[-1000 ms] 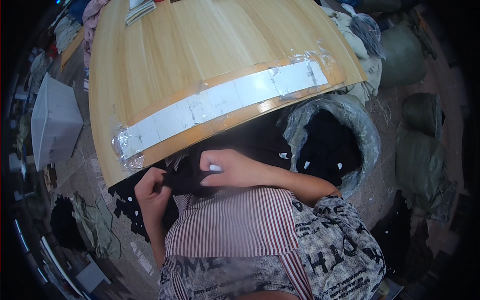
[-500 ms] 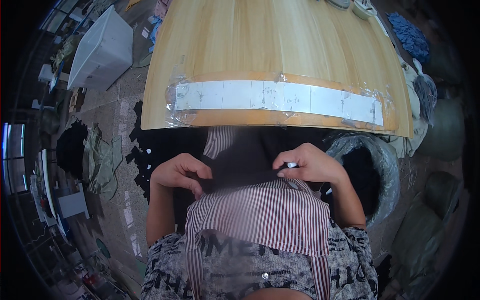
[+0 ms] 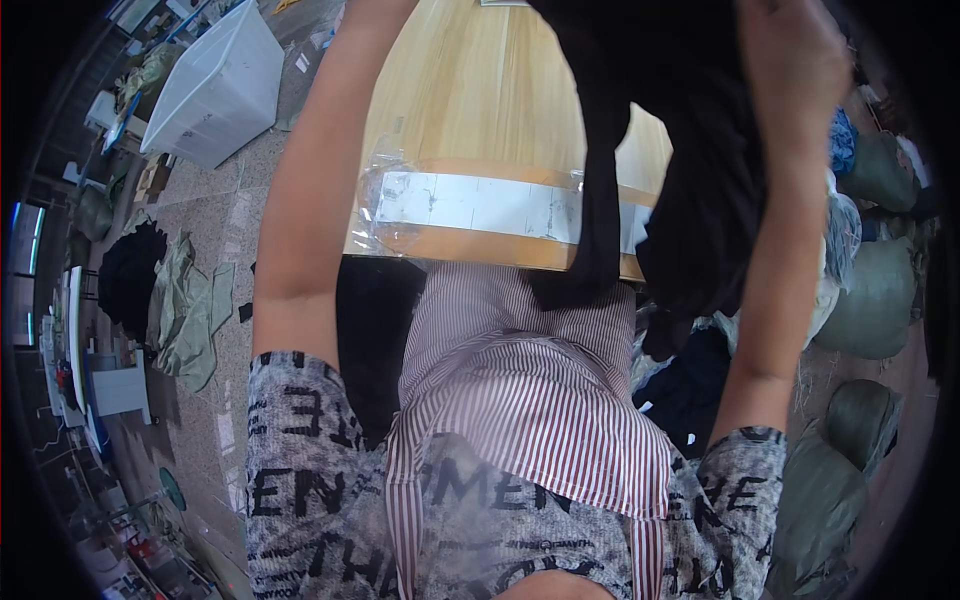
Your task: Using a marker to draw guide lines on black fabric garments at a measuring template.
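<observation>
A black garment [image 3: 690, 120] hangs spread in the air over the table, its lower parts dangling past the near table edge toward my lap. At the upper right, my right hand [image 3: 795, 65] is closed on the garment's edge, somewhat smeared by motion. My left forearm reaches up past the top of the picture, so the left hand is out of sight. Beneath the cloth lies the wood-patterned table [image 3: 480, 90], with a white paper strip [image 3: 480, 205] taped along its near edge.
A striped apron [image 3: 540, 420] covers my lap. At the far left stands a white plastic bin [image 3: 215, 90]. Black cloth [image 3: 130, 270] and an olive cloth [image 3: 185, 310] lie on the floor to the left. Green stuffed sacks [image 3: 870, 300] and dark cloth [image 3: 680, 390] are on the right.
Both arms have stretched up and away from my lap, the right one also outward. The black garment has risen from my lap and now hangs over the table. The left hand has left the picture.
</observation>
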The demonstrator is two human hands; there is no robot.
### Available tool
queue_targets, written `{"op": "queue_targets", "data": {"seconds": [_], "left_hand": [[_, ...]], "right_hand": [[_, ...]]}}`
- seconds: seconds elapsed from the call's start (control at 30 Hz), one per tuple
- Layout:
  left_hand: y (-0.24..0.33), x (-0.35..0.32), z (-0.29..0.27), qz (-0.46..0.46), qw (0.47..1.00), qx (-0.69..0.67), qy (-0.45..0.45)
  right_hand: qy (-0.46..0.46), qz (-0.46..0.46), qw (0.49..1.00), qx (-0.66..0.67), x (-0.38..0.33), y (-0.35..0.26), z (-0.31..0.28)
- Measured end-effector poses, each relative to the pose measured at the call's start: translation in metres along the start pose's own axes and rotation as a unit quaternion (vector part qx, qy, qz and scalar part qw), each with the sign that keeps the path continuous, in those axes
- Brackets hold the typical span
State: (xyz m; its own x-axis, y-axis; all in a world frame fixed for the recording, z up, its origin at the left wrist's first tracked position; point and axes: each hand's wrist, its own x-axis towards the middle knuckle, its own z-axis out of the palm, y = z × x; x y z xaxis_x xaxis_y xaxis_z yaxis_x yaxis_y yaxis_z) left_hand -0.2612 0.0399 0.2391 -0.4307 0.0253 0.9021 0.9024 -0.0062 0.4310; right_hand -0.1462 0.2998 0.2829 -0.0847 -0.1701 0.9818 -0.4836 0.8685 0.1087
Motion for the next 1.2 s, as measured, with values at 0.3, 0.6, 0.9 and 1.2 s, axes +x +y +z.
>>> {"op": "queue_targets", "data": {"seconds": [0.3, 0.6, 0.9, 1.2], "left_hand": [[0.024, -0.250, -0.082, -0.423, 0.892, 0.141, -0.075], [0.042, -0.291, -0.071, -0.394, 0.916, 0.074, -0.016], [0.051, -0.283, -0.072, -0.263, 0.916, 0.249, -0.171], [0.100, -0.288, 0.016, -0.142, 0.891, 0.353, -0.247]], "right_hand": [[-0.383, 0.231, 0.881, 0.153, -0.253, -0.109, 0.010], [-0.382, 0.229, 0.888, 0.119, -0.252, -0.107, -0.003], [-0.373, 0.201, 0.898, 0.120, -0.253, -0.096, -0.008], [-0.383, 0.161, 0.890, 0.188, -0.252, -0.087, -0.014]]}}
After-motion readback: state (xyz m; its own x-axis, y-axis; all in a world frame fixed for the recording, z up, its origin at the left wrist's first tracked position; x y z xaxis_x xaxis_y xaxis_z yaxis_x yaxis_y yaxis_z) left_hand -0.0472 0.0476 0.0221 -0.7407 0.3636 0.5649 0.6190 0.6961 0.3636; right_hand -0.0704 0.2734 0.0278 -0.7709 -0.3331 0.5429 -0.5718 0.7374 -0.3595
